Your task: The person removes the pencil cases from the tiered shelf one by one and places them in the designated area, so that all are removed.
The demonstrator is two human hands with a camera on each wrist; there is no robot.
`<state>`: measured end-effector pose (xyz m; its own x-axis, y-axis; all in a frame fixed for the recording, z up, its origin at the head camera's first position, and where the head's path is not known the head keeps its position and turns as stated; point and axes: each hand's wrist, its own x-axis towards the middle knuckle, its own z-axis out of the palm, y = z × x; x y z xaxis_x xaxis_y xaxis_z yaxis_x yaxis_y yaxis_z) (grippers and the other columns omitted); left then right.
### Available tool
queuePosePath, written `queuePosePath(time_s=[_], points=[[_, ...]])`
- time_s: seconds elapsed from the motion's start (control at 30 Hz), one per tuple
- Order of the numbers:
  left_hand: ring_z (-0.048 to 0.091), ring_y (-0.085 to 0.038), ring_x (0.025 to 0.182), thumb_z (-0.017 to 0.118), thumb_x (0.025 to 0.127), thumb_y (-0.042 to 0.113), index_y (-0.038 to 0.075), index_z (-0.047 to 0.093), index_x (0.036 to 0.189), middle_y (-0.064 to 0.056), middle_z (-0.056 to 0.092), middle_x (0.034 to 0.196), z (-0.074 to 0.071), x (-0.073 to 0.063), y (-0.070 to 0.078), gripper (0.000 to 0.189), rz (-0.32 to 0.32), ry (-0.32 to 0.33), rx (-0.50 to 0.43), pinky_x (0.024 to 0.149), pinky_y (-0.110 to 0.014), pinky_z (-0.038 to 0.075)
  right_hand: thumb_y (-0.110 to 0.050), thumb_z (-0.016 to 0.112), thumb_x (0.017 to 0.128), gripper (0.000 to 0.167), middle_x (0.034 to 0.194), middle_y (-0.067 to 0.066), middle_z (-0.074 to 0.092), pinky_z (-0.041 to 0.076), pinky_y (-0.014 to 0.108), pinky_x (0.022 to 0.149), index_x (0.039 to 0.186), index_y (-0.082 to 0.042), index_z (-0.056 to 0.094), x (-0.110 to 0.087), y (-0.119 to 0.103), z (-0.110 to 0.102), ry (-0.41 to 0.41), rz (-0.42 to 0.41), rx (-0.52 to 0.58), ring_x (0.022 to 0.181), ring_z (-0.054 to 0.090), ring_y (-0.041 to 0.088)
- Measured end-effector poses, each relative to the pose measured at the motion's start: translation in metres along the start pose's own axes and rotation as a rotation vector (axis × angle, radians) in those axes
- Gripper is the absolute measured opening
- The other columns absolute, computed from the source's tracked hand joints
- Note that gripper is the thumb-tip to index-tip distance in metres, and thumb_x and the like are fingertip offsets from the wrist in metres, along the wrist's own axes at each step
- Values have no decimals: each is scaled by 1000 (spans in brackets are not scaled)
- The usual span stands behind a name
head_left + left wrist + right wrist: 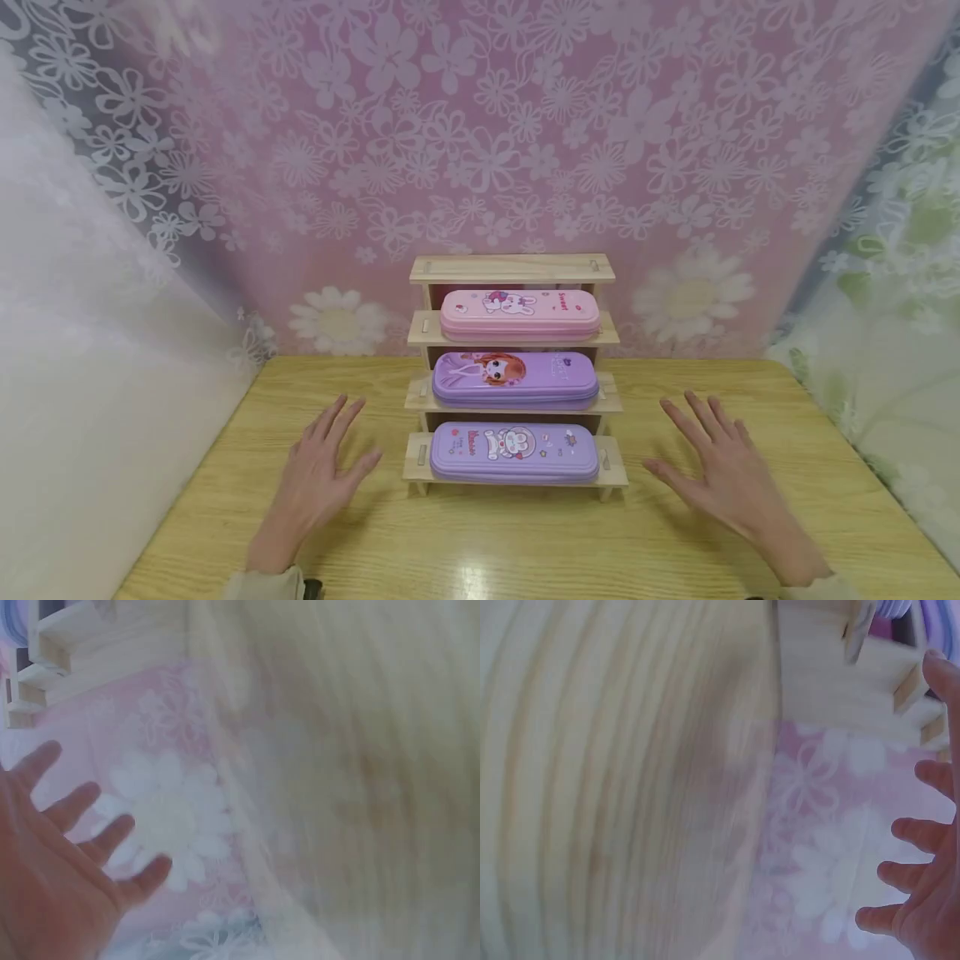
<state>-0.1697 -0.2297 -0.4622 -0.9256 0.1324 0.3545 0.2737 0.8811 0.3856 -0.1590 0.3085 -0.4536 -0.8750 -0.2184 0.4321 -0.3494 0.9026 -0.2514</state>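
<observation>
A stepped wooden rack (512, 268) stands mid-table in the head view, its top step bare. On its upper middle step lies a pink pencil case (520, 314) with a bunny picture. Below that rests a purple pencil case (515, 379) printed with a red-haired girl. The lowest step bears a lavender pencil case (514, 452) with an astronaut bunny. My left hand (318, 471) is spread to the left of the rack, holding nothing. On the other side, my right hand (723, 471) is likewise spread with no object in it. Both wrist views show the fingers apart.
The wood-grain table (480, 550) extends around the rack on both sides and in front. Behind it hangs a pink floral curtain (480, 167). Pale sheets, the left one (97, 333) whitish and the right one (892, 317) green-patterned, border the table's sides.
</observation>
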Motion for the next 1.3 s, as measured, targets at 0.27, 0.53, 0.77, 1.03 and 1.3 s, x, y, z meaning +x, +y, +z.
queuePosePath(time_s=[0.27,0.53,0.77,1.03,1.3], points=[[45,-36,142,67,98,37,35,39,156,-6,44,159,5,20,10,64,30,33,-315,108,-66,40,-21,87,79,83,159,11,45,43,64,104,152,-27,49,4,-27,7,87,-40,295,146,42,35],[55,-36,134,68,99,33,28,48,151,-9,52,152,10,44,21,56,26,12,-532,102,-64,49,0,86,74,71,136,6,64,38,7,104,140,-11,62,8,-38,18,151,-150,471,130,50,-6],[59,-37,130,67,101,30,19,52,149,-8,55,150,19,63,28,52,6,-65,-672,103,-58,51,-6,89,73,68,127,9,69,51,18,93,136,-10,64,14,-46,28,97,-182,496,121,58,1],[64,-38,121,66,101,27,21,58,142,-10,57,146,29,73,32,42,-16,-133,-752,94,-39,57,-15,93,71,72,127,2,70,57,28,85,137,-14,64,18,-56,36,65,-225,468,116,63,8],[67,-32,114,65,102,25,19,58,139,-15,55,142,39,78,29,38,-81,-156,-906,84,-44,63,-23,96,68,75,125,1,71,50,16,92,136,-16,65,21,-59,49,71,-239,437,113,60,7]])
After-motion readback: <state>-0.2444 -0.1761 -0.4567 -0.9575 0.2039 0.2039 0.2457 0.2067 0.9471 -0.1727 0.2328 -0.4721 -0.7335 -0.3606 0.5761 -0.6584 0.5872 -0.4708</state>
